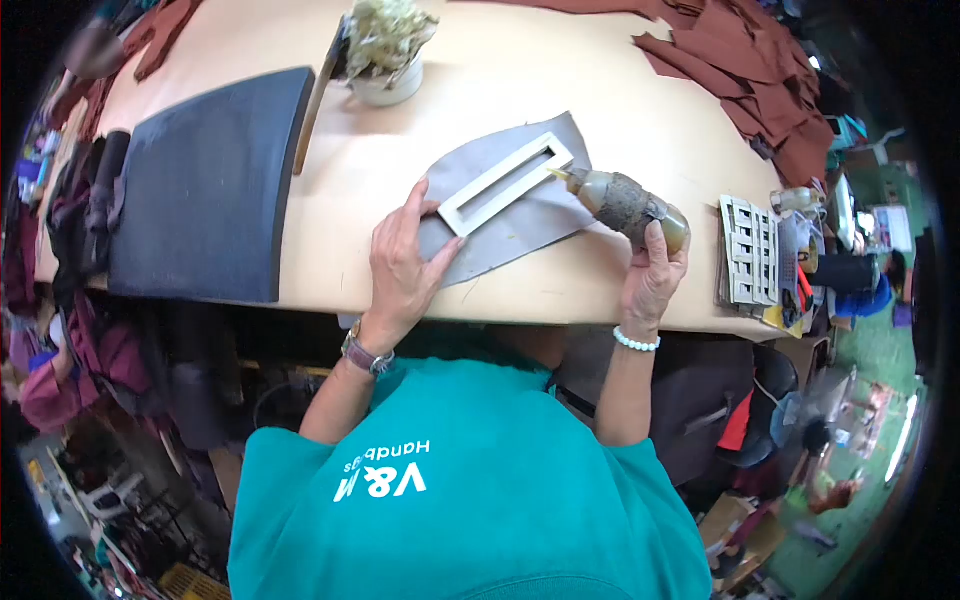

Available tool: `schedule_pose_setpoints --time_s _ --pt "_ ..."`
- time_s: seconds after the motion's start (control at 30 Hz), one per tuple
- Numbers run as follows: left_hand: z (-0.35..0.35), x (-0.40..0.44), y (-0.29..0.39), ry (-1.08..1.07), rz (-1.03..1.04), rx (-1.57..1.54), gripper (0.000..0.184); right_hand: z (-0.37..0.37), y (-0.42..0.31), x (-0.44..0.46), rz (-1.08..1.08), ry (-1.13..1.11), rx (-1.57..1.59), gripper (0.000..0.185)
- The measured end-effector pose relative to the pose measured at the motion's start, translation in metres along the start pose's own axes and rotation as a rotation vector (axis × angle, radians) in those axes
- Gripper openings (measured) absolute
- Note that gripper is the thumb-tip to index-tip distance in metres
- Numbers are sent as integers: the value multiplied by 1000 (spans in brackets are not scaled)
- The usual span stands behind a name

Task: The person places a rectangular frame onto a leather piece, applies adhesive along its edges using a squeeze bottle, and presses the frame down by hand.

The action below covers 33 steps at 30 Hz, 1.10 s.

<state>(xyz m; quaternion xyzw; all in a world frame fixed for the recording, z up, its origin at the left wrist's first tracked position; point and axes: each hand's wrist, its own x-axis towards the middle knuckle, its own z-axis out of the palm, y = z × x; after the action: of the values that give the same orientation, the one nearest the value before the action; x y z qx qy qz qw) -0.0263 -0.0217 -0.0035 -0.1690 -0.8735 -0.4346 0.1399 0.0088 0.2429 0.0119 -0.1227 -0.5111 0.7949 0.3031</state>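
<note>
A grey, leaf-shaped flat piece of material [500, 247] lies on the table in front of me. On top of it rests a slim cream rectangular frame [490, 200] with a long slot. My left hand [400, 258] steadies the frame's left end, thumb at its lower corner and fingers at the upper one. My right hand [655, 280] is wrapped round a squeeze bottle [630, 207] with a dark band about its middle and yellowish contents. The bottle is tilted, its thin nozzle pointing left at the frame's right end; whether the tip touches cannot be told.
A dark slab [205, 190] covers the table's left side, a wooden strip [318, 110] along its edge. Behind stands a white tub [390, 85] with crumpled pale material. Brown pieces [745, 80] are heaped at the back right. Slotted cream frames [750, 250] sit at the right edge.
</note>
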Motion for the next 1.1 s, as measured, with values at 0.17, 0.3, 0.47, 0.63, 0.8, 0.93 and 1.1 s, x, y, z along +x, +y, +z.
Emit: schedule_pose_setpoints --time_s 0.17,0.3,0.47,0.63,0.8,0.93,1.1 --pt "-2 1 3 -27 -13 4 78 -14 0 15 -114 60 -151 42" --pt "-2 0 4 -34 -41 1 77 -7 1 18 -129 55 -188 43" --pt "-2 1 3 -47 -24 21 76 -3 1 20 -166 26 -232 43" --pt "-2 1 6 -43 -18 13 75 -3 3 10 -143 -23 -268 42" --pt "-2 1 7 -44 -17 -2 76 5 4 -18 -93 -103 -315 42" --pt "0 -1 1 -38 -34 -68 67 15 7 -44 -46 -166 -281 44" --pt "-6 -1 1 -69 -68 -164 56 30 9 -69 -20 -223 -270 46"
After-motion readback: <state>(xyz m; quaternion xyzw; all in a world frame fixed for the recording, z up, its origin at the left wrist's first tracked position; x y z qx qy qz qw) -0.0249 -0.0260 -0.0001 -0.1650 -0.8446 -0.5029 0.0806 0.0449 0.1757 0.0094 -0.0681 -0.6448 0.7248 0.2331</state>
